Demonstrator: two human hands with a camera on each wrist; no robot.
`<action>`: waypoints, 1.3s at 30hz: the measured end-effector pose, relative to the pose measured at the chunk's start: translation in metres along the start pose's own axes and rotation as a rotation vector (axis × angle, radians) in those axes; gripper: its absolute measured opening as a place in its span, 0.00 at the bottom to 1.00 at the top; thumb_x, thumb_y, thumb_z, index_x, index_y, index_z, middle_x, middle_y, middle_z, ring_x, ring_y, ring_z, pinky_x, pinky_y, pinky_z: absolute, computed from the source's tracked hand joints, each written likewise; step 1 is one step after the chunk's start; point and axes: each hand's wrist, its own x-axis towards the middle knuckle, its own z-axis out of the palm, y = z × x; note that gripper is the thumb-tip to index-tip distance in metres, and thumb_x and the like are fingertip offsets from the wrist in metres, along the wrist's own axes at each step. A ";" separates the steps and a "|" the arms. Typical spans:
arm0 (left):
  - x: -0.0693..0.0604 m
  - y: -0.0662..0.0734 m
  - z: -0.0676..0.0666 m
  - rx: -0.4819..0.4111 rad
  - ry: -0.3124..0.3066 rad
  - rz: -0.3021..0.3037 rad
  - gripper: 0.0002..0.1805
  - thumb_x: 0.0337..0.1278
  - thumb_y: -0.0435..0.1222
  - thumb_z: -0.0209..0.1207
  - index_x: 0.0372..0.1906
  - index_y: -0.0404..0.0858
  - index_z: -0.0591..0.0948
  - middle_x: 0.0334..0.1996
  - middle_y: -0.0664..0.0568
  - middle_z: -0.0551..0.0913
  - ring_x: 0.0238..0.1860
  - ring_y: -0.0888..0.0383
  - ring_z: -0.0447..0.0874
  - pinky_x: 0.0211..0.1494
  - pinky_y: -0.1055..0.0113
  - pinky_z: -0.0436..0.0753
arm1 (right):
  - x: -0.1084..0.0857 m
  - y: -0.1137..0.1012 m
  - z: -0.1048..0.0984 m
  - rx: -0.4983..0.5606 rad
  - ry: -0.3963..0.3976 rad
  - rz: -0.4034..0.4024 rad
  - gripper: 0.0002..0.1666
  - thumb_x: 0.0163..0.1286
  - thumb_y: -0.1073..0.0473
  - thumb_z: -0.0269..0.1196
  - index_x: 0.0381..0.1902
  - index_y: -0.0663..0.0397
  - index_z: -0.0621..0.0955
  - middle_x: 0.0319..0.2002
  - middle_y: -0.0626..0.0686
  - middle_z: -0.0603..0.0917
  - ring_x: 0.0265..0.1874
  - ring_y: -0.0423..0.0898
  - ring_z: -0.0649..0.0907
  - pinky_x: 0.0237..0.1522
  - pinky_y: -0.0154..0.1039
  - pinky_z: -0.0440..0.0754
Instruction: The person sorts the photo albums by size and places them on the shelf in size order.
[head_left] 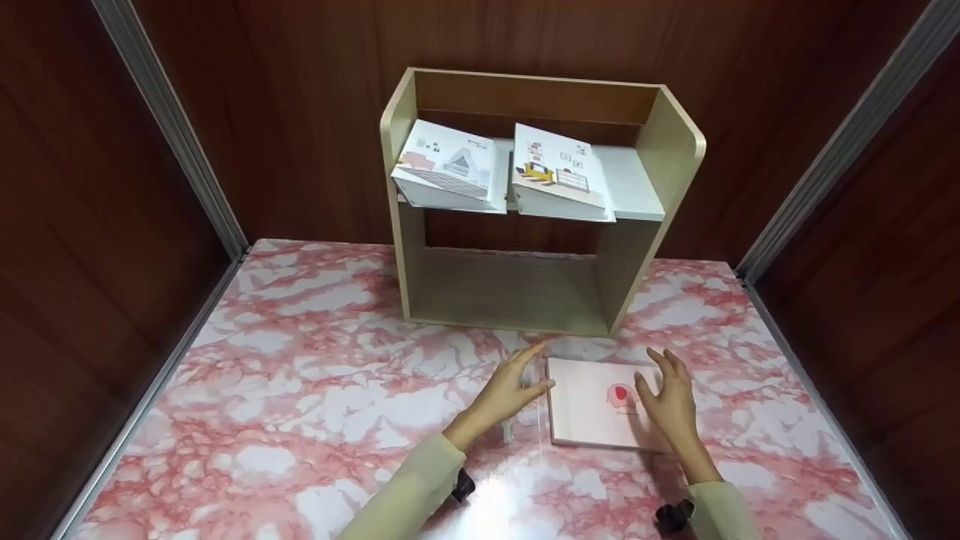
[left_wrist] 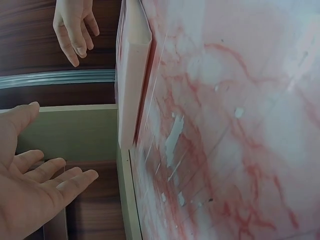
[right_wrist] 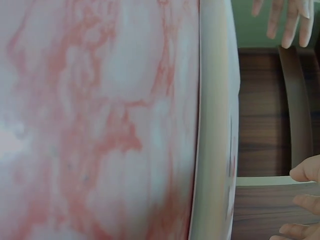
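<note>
A pink book (head_left: 589, 409) with a red and pink round picture lies flat on the marbled table, in front of a small shelf. My left hand (head_left: 504, 390) is beside the book's left edge, fingers spread and holding nothing; in the left wrist view the same hand (left_wrist: 37, 185) shows its palm, apart from the book (left_wrist: 134, 70). Over the book's right part is my right hand (head_left: 670, 401), fingers loosely bent with nothing in them. Its fingertips show at the right edge of the right wrist view, beside the book (right_wrist: 215, 120); whether they touch the cover I cannot tell.
The wooden shelf unit (head_left: 506, 292) stands at the back of the table (head_left: 285, 405). Two white books lean on its upper board, one on the left (head_left: 450, 165) and one near the middle (head_left: 559, 172). Dark wood panels (head_left: 90, 225) with metal strips enclose the table.
</note>
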 end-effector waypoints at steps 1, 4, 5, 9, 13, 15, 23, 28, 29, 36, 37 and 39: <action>0.000 0.000 0.000 -0.001 -0.001 0.000 0.35 0.59 0.48 0.58 0.69 0.45 0.61 0.66 0.47 0.65 0.67 0.43 0.59 0.67 0.45 0.61 | 0.000 0.000 0.000 0.000 -0.002 0.002 0.29 0.63 0.62 0.60 0.62 0.64 0.69 0.64 0.71 0.60 0.61 0.68 0.62 0.52 0.67 0.66; -0.001 0.000 0.001 -0.015 -0.008 -0.005 0.35 0.59 0.47 0.58 0.69 0.44 0.61 0.67 0.47 0.65 0.68 0.40 0.56 0.67 0.43 0.59 | -0.002 0.002 0.001 0.004 -0.005 0.007 0.29 0.64 0.62 0.59 0.62 0.64 0.69 0.64 0.71 0.60 0.61 0.68 0.62 0.51 0.67 0.67; -0.001 0.000 0.002 -0.019 -0.010 -0.007 0.35 0.59 0.47 0.58 0.70 0.45 0.61 0.66 0.48 0.65 0.68 0.40 0.55 0.67 0.43 0.58 | -0.003 0.002 0.001 0.006 -0.005 0.008 0.29 0.64 0.62 0.59 0.62 0.64 0.69 0.64 0.71 0.60 0.61 0.68 0.62 0.51 0.67 0.67; -0.001 -0.001 0.004 -0.023 -0.012 -0.007 0.35 0.59 0.47 0.58 0.69 0.45 0.61 0.66 0.49 0.66 0.69 0.41 0.54 0.67 0.43 0.58 | -0.005 0.005 0.002 0.007 -0.011 0.012 0.28 0.64 0.61 0.59 0.62 0.64 0.69 0.64 0.71 0.60 0.61 0.69 0.62 0.48 0.68 0.68; -0.002 -0.002 0.006 -0.033 -0.019 -0.008 0.35 0.59 0.46 0.58 0.69 0.44 0.61 0.66 0.49 0.66 0.69 0.41 0.53 0.68 0.43 0.58 | -0.007 0.006 0.002 -0.002 -0.015 0.021 0.28 0.64 0.61 0.59 0.62 0.64 0.69 0.64 0.72 0.60 0.60 0.69 0.62 0.46 0.69 0.69; -0.003 -0.002 0.006 -0.041 -0.023 -0.011 0.35 0.59 0.46 0.58 0.69 0.44 0.61 0.67 0.49 0.65 0.69 0.41 0.53 0.68 0.44 0.58 | -0.008 0.007 0.002 -0.005 -0.015 0.024 0.28 0.64 0.61 0.59 0.61 0.64 0.69 0.64 0.72 0.60 0.60 0.70 0.63 0.46 0.69 0.69; -0.003 0.001 0.007 -0.059 -0.044 -0.029 0.35 0.59 0.46 0.58 0.70 0.44 0.60 0.68 0.46 0.62 0.69 0.41 0.54 0.68 0.44 0.58 | -0.008 0.008 0.000 -0.020 -0.019 0.025 0.28 0.64 0.60 0.59 0.61 0.65 0.69 0.63 0.73 0.60 0.59 0.71 0.63 0.47 0.71 0.68; -0.003 0.000 0.010 -0.058 -0.041 -0.010 0.36 0.58 0.46 0.58 0.69 0.42 0.61 0.68 0.42 0.62 0.68 0.44 0.57 0.67 0.48 0.61 | -0.008 0.008 -0.003 -0.061 -0.059 0.060 0.30 0.64 0.59 0.59 0.62 0.64 0.68 0.63 0.73 0.60 0.59 0.72 0.63 0.46 0.72 0.68; -0.003 0.000 0.010 -0.052 -0.035 -0.006 0.36 0.58 0.46 0.59 0.69 0.41 0.61 0.67 0.42 0.62 0.68 0.44 0.58 0.67 0.48 0.62 | -0.007 0.008 -0.004 -0.072 -0.065 0.062 0.30 0.63 0.60 0.59 0.62 0.64 0.68 0.63 0.74 0.60 0.58 0.72 0.63 0.46 0.72 0.68; -0.003 0.001 0.011 -0.048 -0.059 -0.021 0.36 0.59 0.47 0.58 0.69 0.39 0.60 0.67 0.44 0.63 0.67 0.46 0.60 0.67 0.51 0.64 | -0.009 0.009 -0.009 -0.117 -0.123 0.092 0.31 0.63 0.60 0.59 0.63 0.66 0.67 0.63 0.76 0.59 0.59 0.73 0.62 0.48 0.71 0.67; -0.003 0.001 0.012 -0.050 -0.066 -0.026 0.36 0.59 0.47 0.57 0.70 0.40 0.59 0.68 0.44 0.62 0.67 0.46 0.60 0.66 0.52 0.65 | -0.009 0.009 -0.010 -0.123 -0.130 0.096 0.32 0.63 0.59 0.59 0.63 0.66 0.66 0.63 0.76 0.59 0.59 0.74 0.62 0.48 0.71 0.67; -0.003 0.001 0.012 -0.056 -0.082 -0.040 0.37 0.60 0.48 0.57 0.70 0.40 0.59 0.68 0.44 0.61 0.66 0.46 0.61 0.66 0.52 0.66 | -0.010 0.009 -0.011 -0.137 -0.139 0.102 0.32 0.63 0.59 0.59 0.62 0.67 0.66 0.62 0.77 0.59 0.58 0.74 0.62 0.49 0.70 0.66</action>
